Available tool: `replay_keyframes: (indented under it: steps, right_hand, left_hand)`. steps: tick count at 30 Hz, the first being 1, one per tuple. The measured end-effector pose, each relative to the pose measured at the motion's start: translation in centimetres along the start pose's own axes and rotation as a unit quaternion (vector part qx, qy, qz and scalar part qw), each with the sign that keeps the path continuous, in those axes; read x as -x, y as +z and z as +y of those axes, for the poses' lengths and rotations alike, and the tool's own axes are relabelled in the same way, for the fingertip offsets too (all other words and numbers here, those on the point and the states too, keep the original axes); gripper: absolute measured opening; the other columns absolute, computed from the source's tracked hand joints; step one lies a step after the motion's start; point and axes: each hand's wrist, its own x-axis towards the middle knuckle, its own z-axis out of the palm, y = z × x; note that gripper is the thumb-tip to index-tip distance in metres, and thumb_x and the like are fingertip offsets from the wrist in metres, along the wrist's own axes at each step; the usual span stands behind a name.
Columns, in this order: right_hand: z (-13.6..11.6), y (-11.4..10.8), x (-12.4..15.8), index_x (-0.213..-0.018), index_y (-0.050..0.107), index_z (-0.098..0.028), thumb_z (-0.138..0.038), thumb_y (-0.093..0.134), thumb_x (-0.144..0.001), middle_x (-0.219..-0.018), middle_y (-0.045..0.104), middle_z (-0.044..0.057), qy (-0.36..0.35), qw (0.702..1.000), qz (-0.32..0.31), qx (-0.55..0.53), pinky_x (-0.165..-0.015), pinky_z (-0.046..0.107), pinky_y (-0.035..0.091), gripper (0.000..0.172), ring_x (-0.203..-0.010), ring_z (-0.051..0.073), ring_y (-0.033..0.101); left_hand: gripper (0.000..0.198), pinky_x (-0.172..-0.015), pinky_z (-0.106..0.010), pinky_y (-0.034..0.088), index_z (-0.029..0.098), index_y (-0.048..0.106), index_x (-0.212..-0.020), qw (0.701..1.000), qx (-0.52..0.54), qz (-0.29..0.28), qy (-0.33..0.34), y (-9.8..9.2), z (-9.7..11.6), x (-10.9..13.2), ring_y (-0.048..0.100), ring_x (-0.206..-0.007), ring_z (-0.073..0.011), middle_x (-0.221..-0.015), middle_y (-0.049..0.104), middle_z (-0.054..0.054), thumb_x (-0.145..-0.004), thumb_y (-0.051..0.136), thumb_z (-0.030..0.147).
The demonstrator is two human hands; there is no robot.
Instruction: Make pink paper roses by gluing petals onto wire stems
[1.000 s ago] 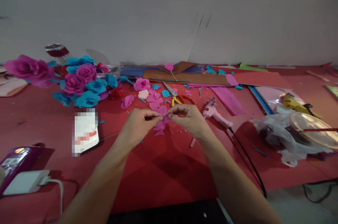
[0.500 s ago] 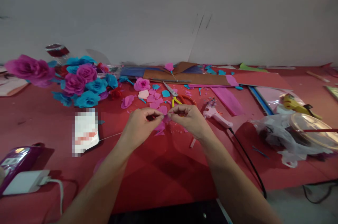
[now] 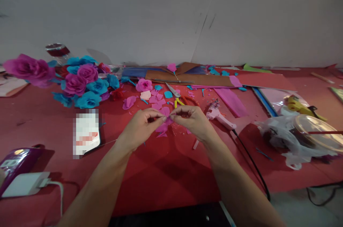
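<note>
My left hand (image 3: 142, 123) and my right hand (image 3: 190, 120) meet over the middle of the red table, fingertips nearly touching. Each is closed in a pinch on a small magenta paper petal (image 3: 168, 119) held between them; the fingers hide part of it. Just beyond lie loose pink paper petals (image 3: 157, 102), a pale pink petal (image 3: 145, 95) and a finished pink paper rose (image 3: 144, 85). Scissors (image 3: 173, 90) with an orange handle and a yellow-handled tool (image 3: 178, 102) rest behind my right hand. To its right is a pink glue gun (image 3: 218, 115), its tip dirty.
At the left stands a bunch of paper roses (image 3: 88, 80), near a phone (image 3: 87, 132) and a white charger (image 3: 28, 184). Brown paper strips (image 3: 187, 78) line the wall. On the right are a yellow glue gun (image 3: 300, 107), a plastic bag (image 3: 284, 134) and a black cord (image 3: 252, 162).
Both hands stay almost in place, still pinching. My left hand has shifted slightly, and more magenta paper shows below the fingertips.
</note>
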Motion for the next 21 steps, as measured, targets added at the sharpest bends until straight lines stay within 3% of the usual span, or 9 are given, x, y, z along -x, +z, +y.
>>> replay_keyframes:
  steps: [9,21]
  right_hand:
    - [-0.42,0.11,0.09,-0.069,0.067,-0.018,-0.029,0.061,-0.076,-0.067,0.065,0.0,0.011,1.0,0.0,-0.024,-0.071,0.028,0.045,0.015,-0.068,0.013,0.059]
    - [-0.16,0.03,0.1,-0.069,0.067,-0.018,-0.029,0.063,-0.074,-0.067,0.065,0.0,0.028,1.0,0.005,0.005,-0.068,0.027,0.044,0.013,-0.064,0.012,0.057]
  left_hand:
    - [0.016,-0.08,-0.031,0.042,0.021,0.071,-0.075,1.0,-0.005,0.026,0.007,-0.19,0.17,0.0,0.058,-0.082,-0.0152,-0.089,0.065,-0.002,-0.079,0.059,0.032]
    - [0.013,-0.076,-0.03,0.044,0.021,0.073,-0.076,0.998,-0.049,0.037,0.007,-0.26,0.26,0.03,0.06,-0.08,-0.0158,-0.086,0.067,-0.002,-0.076,0.064,0.031]
